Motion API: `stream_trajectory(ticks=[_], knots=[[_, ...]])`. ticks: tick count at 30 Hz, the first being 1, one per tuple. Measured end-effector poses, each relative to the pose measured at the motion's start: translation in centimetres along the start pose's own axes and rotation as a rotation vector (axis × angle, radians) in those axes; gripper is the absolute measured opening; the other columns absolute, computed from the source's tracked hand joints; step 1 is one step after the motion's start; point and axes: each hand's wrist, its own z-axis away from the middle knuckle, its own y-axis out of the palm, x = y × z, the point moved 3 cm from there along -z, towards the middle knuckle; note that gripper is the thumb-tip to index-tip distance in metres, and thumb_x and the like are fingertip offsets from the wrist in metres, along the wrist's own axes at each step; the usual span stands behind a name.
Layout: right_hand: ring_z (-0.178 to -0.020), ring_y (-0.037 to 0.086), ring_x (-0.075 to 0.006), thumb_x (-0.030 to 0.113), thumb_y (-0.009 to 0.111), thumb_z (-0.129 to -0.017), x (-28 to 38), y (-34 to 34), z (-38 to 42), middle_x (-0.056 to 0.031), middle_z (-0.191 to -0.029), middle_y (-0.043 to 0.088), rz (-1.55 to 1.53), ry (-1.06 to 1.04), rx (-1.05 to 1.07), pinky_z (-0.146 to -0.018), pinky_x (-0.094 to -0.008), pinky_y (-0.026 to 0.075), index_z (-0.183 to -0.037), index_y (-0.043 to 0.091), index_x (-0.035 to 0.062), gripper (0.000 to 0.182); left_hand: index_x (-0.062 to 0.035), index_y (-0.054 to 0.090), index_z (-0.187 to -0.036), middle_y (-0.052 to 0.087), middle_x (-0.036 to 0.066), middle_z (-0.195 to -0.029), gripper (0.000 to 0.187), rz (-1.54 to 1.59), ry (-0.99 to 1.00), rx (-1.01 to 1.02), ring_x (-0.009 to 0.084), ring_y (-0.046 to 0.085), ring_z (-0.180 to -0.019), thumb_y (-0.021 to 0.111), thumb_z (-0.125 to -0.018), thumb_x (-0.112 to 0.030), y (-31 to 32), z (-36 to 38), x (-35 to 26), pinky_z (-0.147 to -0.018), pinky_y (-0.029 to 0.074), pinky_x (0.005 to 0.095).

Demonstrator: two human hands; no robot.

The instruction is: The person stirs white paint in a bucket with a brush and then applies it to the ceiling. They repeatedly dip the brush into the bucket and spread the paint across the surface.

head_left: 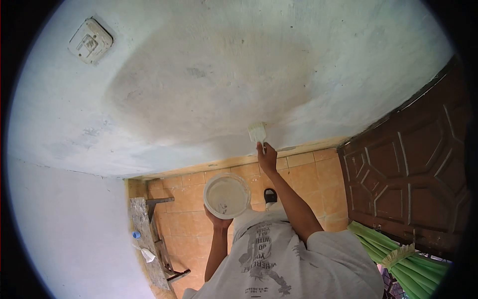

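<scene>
My right hand [267, 158] is closed round the handle of a wide, pale paintbrush [257, 133]. The bristles meet the lower part of the wall [318, 30], where a large greyish, damp-looking patch [209, 84] spreads over the pale blue-green paint. My left hand [217, 219] grips a round white bucket [205, 197] from below and the side, held in front of my body. Inside the bucket is whitish liquid with some darker specks. Part of the left hand's fingers is hidden beneath the bucket.
A wall switch [91, 42] sits at upper left. Against the left wall stands a worn wooden bench [144, 239] holding a blue roll and a white item. To the right are a brown panelled door [413, 159] and a green curtain [398, 259]. Orange tiles [189, 239] cover the floor.
</scene>
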Motion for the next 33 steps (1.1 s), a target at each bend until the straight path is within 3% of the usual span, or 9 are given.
stream_trajectory(ticks=[4,7,13,17,20,23,25,27,33], knots=[[-0.065,0.066,-0.0357,0.041,0.064,-0.103,-4.2,1.5,1.4,-0.0177,-0.069,0.067,0.097,0.195,0.059,-0.065,-0.0470,0.049,-0.082,0.069,-0.0024,0.048,-0.0159,0.048,-0.154,0.055,0.009,-0.152,0.071,-0.018,0.005,-0.028,0.0341,0.052,-0.140,0.043,-0.102,-0.064,0.0,0.1,0.0,-0.114,0.046,0.0572],[-0.067,0.068,-0.0349,0.039,0.064,-0.103,-2.1,0.7,1.0,-0.0172,-0.072,0.070,0.038,0.240,0.072,-0.067,-0.0470,0.050,-0.085,0.074,-0.0019,0.045,-0.0161,0.048,-0.155,0.055,0.009,-0.152,0.071,-0.040,-0.013,-0.017,0.0344,0.052,-0.140,0.043,-0.102,-0.064,0.6,-0.2,0.1,-0.114,0.046,0.0574],[-0.060,0.063,-0.0254,0.043,0.060,-0.107,9.7,-2.5,0.2,-0.0156,-0.066,0.066,-0.106,0.008,0.072,-0.062,-0.0431,0.046,-0.082,0.069,0.0004,0.050,-0.0165,0.047,-0.155,0.054,0.009,-0.153,0.071,-0.079,-0.042,0.021,0.0346,0.052,-0.140,0.043,-0.102,-0.064,1.6,-1.5,-0.5,-0.114,0.046,0.0576],[-0.060,0.060,-0.0157,0.044,0.060,-0.107,9.1,-1.7,0.1,-0.0131,-0.072,0.069,-0.149,-0.039,0.049,-0.060,-0.0341,0.045,-0.081,0.065,-0.0023,0.054,-0.0166,0.047,-0.155,0.054,0.009,-0.153,0.071,-0.054,-0.080,0.017,0.0339,0.052,-0.140,0.043,-0.102,-0.064,1.4,-2.2,-0.8,-0.113,0.046,0.0572],[-0.063,0.065,-0.0204,0.049,0.060,-0.106,-0.5,0.5,-0.1,-0.0134,-0.074,0.071,0.062,0.074,0.017,-0.062,-0.0375,0.049,-0.081,0.068,-0.0021,0.057,-0.0169,0.047,-0.155,0.054,0.008,-0.153,0.072,-0.096,-0.065,0.093,0.0342,0.051,-0.140,0.043,-0.102,-0.065,2.6,-3.1,-1.5,-0.113,0.046,0.0575],[-0.065,0.069,-0.0256,0.051,0.060,-0.105,-4.0,1.0,1.0,-0.0130,-0.070,0.070,0.151,0.300,0.095,-0.065,-0.0414,0.051,-0.081,0.071,-0.0012,0.059,-0.0170,0.047,-0.156,0.053,0.008,-0.154,0.072,-0.114,-0.091,0.114,0.0344,0.051,-0.141,0.043,-0.102,-0.065,2.6,-3.4,-2.2,-0.114,0.046,0.0576],[-0.066,0.070,-0.0299,0.047,0.060,-0.105,-4.9,1.5,1.3,-0.0140,-0.068,0.069,0.084,0.315,0.074,-0.067,-0.0444,0.052,-0.081,0.074,-0.0001,0.054,-0.0171,0.047,-0.156,0.053,0.008,-0.154,0.073,-0.122,-0.084,0.101,0.0345,0.051,-0.141,0.043,-0.102,-0.065,2.0,-3.3,-2.6,-0.114,0.046,0.0576],[-0.072,0.072,-0.0368,0.044,0.061,-0.104,-1.0,-0.1,0.4,-0.0171,-0.075,0.074,0.039,0.258,0.041,-0.070,-0.0486,0.053,-0.081,0.075,0.0000,0.051,-0.0171,0.047,-0.156,0.053,0.008,-0.154,0.073,-0.122,-0.086,0.104,0.0345,0.051,-0.141,0.043,-0.102,-0.065,2.0,-3.7,-2.6,-0.114,0.046,0.0574],[-0.066,0.071,-0.0304,0.045,0.059,-0.106,8.8,-2.7,-0.1,-0.0143,-0.065,0.068,-0.093,0.190,0.084,-0.064,-0.0427,0.051,-0.081,0.071,0.0005,0.052,-0.0167,0.047,-0.155,0.054,0.009,-0.153,0.072,-0.139,-0.117,0.104,0.0346,0.052,-0.140,0.044,-0.102,-0.065,2.5,-4.4,-2.1,-0.114,0.047,0.0572]])
